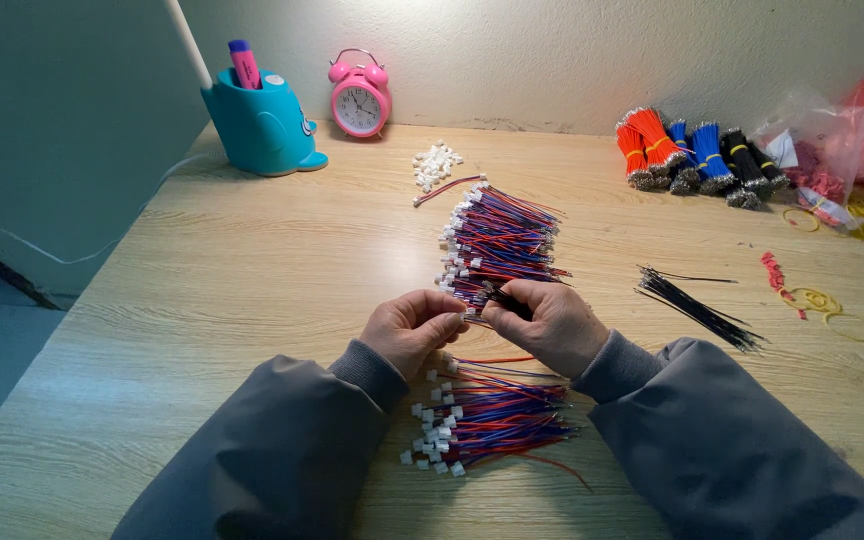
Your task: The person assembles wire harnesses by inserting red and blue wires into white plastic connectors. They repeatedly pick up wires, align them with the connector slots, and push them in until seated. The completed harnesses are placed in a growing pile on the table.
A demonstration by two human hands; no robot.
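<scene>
Both hands meet at table centre: left hand (414, 328) pinches a white connector (463, 316) between thumb and fingertips, right hand (546, 322) is clenched round a black wire (508, 303) touching that connector, at the near edge of the upper pile of red-blue-purple leads (500, 240). A second pile of finished leads (487, 415) lies at 6 o'clock between the sleeves; loose black wires (697, 308) at 3 o'clock; white connector heap (435, 164) at 12. Bundled wire stock (697, 152) and rubber bands (824, 303) sit at 2 o'clock, pink alarm clock (359, 95) and teal pen holder (260, 122) at 11 on the wooden table (202, 300).
</scene>
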